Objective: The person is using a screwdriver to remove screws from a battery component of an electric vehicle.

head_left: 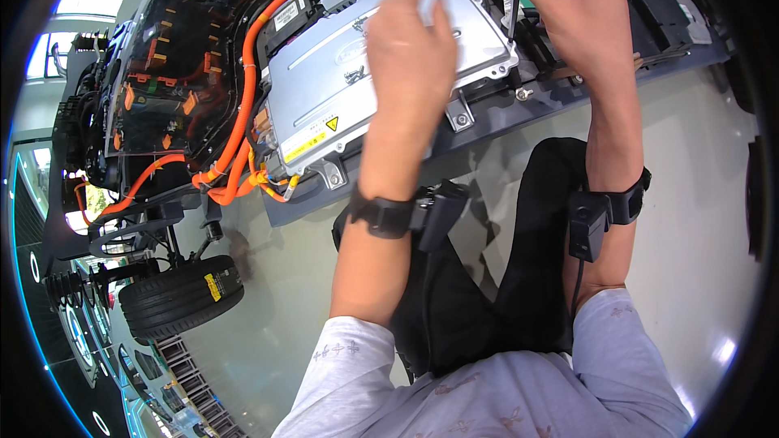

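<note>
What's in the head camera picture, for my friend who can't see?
A person's right hand holds a thin dark tool near the corner of a flat silver case; their blurry left hand is over the case. A thick orange cable curves along its left side.

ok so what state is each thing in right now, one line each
Left hand: above the silver box, blurred, fingers parted, nothing visible in its grip
Right hand: closed on a thin-shafted tool
Thin-shafted tool: held, shaft pointing down at the box's right edge
Silver box: cover on
Small dark parts: lying on the cover
Thick orange cable: bent
Black tire: upright
</note>
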The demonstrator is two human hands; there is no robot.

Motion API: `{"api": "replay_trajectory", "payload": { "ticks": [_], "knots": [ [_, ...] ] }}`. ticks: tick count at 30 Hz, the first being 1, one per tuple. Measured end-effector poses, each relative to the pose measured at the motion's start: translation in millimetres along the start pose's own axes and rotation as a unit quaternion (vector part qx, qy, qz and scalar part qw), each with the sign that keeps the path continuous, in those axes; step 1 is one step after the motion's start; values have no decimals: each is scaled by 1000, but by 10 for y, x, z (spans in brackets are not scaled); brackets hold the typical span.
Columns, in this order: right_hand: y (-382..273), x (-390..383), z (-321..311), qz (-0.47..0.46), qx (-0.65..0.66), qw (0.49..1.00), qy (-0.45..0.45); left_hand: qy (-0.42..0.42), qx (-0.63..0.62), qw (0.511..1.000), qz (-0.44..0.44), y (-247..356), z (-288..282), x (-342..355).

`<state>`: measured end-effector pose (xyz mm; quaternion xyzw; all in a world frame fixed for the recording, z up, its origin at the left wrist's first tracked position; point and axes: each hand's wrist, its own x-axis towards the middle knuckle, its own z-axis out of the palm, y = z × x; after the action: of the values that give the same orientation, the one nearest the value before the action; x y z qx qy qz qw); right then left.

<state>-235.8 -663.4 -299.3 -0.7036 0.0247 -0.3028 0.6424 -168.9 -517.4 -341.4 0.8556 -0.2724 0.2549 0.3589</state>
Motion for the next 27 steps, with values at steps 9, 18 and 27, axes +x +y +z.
{"api": "replay_trajectory", "payload": {
  "ticks": [9, 18, 27],
  "knots": [
    [-11, 7, 71, 7, 20, 1000, 8, -193, 133, 951, -203, -758, -871, 15],
    [166, 134, 3, -27, -8, 999, 19, -227, 125, 941, -219, -704, -888, 36],
    [-88, 1, 211, 34, -115, 984, 129, -201, 137, 945, -220, -762, -815, 37]
  ]
}}
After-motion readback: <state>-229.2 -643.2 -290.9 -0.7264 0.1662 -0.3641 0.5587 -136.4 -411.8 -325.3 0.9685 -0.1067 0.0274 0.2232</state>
